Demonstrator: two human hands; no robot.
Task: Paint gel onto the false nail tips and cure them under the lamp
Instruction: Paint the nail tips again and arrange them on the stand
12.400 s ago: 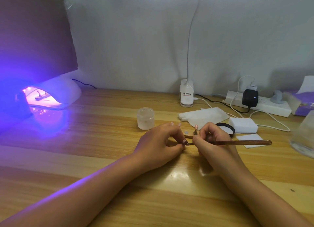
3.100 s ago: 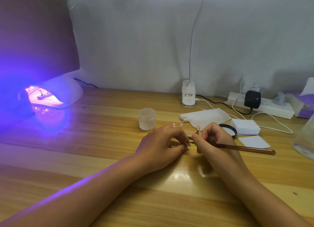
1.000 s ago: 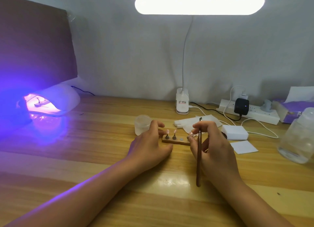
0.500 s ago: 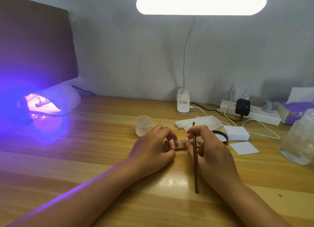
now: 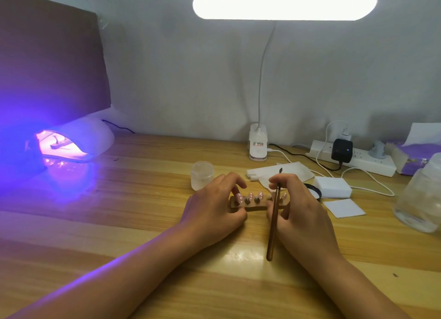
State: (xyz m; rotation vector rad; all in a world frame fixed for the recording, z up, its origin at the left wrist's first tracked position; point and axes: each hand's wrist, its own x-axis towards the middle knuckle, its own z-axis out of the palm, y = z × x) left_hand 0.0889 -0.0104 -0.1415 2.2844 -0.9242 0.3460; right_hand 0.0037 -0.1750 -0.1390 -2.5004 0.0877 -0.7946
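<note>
Mid-desk, between both hands: wooden holder strip [image 5: 256, 208] with a row of pink false nail tips [image 5: 250, 196] standing on pegs. Left hand [image 5: 214, 210] pinches the strip's left end, thumb in front, fingers curled over the back. Right hand [image 5: 304, 214] curls round the right end and also grips the brush [image 5: 273, 223], bristles pointing away, handle end toward the person. Frosted jar [image 5: 202, 175] sits just behind the left hand. Curing lamp [image 5: 82, 139] far left, lit purple, well apart from the strip; small bar-shaped item inside, detail unclear. Desk lamp base [image 5: 257, 143] and power strip [image 5: 362, 160] at back right.
</note>
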